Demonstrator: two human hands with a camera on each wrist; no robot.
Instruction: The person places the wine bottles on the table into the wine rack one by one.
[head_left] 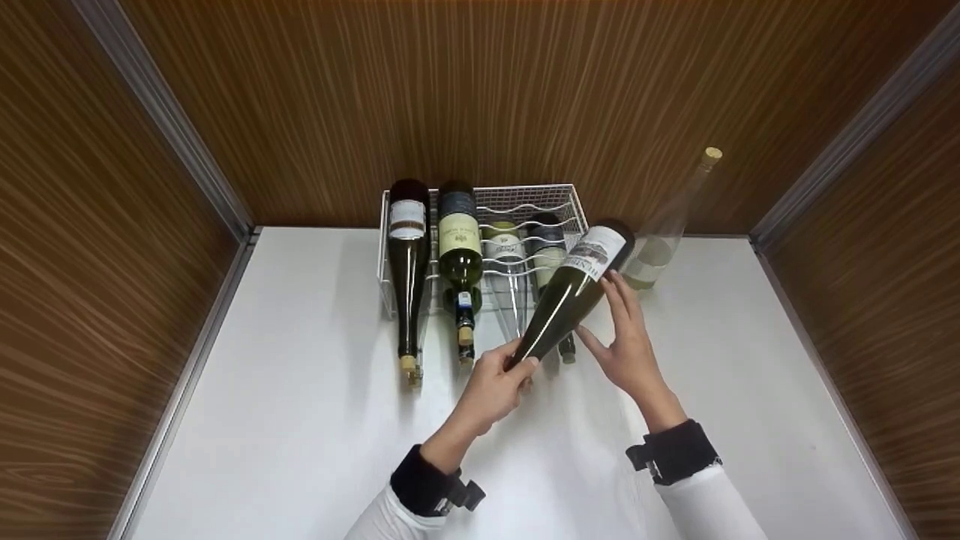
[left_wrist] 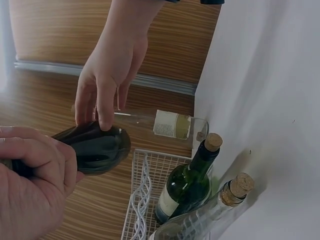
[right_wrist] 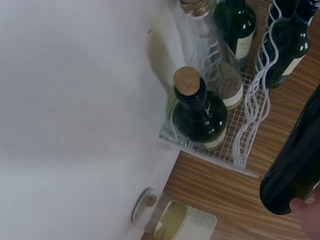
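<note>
A dark green wine bottle (head_left: 570, 296) with a white label slants in the air in front of the rack. My left hand (head_left: 491, 390) grips it round the neck; in the left wrist view the left hand (left_wrist: 35, 175) covers that end. On the base side, my right hand (head_left: 630, 352) has its fingers extended and its thumb spread. Its fingertips touch the bottle's side near the label, as the right hand (left_wrist: 112, 75) also shows in the left wrist view. The right wrist view catches only part of the right hand (right_wrist: 309, 215) beside the bottle's base (right_wrist: 280, 192).
Behind stands a white wire rack (head_left: 517, 187) with wavy bars. Two bottles, one dark (head_left: 409, 277) and one green (head_left: 460, 244), lie on its upper level; several more lie below. A clear corked bottle (head_left: 656, 247) stands right of it. Wood-grain panels enclose the white table (head_left: 300, 420).
</note>
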